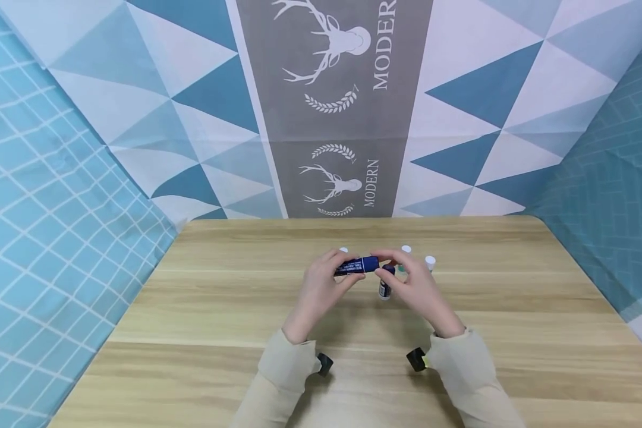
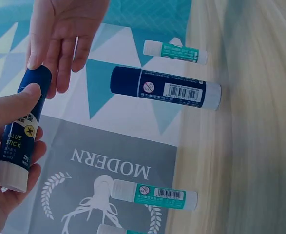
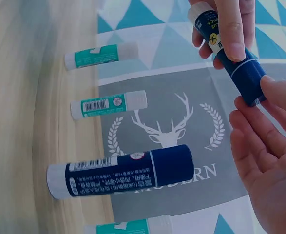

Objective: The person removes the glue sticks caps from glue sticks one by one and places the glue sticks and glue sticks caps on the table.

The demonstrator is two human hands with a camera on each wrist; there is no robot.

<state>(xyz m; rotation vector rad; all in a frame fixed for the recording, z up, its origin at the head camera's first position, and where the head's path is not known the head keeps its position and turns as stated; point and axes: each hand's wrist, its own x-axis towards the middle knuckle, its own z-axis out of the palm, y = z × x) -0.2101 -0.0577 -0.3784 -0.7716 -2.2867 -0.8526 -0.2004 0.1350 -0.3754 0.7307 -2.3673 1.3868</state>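
My left hand (image 1: 321,284) grips a dark blue glue stick (image 1: 358,266) by its label, holding it nearly level above the table. In the left wrist view its white base points down toward the palm side. My right hand (image 1: 413,285) pinches the blue cap (image 3: 250,80) at its end between thumb and forefinger, the other fingers loosely extended. The cap sits on the tube. Just below the right fingers, a second dark blue glue stick (image 1: 385,288) stands upright on the table, its cap on.
Several slim green glue sticks with white caps stand behind the hands, among them one in the left wrist view (image 2: 181,52) and one in the right wrist view (image 3: 108,104). The wooden table (image 1: 214,297) meets a patterned cloth backdrop (image 1: 348,119) at its far edge.
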